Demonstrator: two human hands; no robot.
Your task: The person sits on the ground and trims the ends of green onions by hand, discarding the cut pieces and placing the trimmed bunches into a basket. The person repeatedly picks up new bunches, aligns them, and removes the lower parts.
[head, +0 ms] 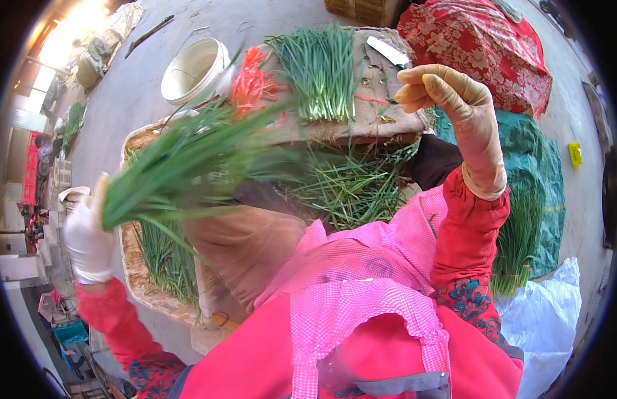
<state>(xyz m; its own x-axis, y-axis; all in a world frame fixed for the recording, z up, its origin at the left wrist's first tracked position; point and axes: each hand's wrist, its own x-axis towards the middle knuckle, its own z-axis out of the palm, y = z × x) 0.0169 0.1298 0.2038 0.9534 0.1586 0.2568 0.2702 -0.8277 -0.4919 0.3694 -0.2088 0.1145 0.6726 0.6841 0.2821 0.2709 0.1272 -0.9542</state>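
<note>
My left hand (pixel 91 234), in a pale glove, is at the far left, shut on a bunch of garlic chives (pixel 189 154). The leaves are blurred and fan out to the right. Up at the right is my gloved right hand (pixel 443 99), its fingers curled together and nothing visible in them. A knife with a broad white blade (pixel 387 51) lies just beyond it on a cloth-covered low table (pixel 333 133). On that table rests a neat pile of chives (pixel 321 75), beside a heap of red ties (pixel 251 85).
A white bucket (pixel 196 70) stands left of the table. Loose leaves (pixel 353 184) lie below its near edge. A crate (pixel 131 269) on the left holds more chives. Tied chives (pixel 515 244) rest on a green sheet (pixel 533 144) at right, near a red floral cloth (pixel 478 50).
</note>
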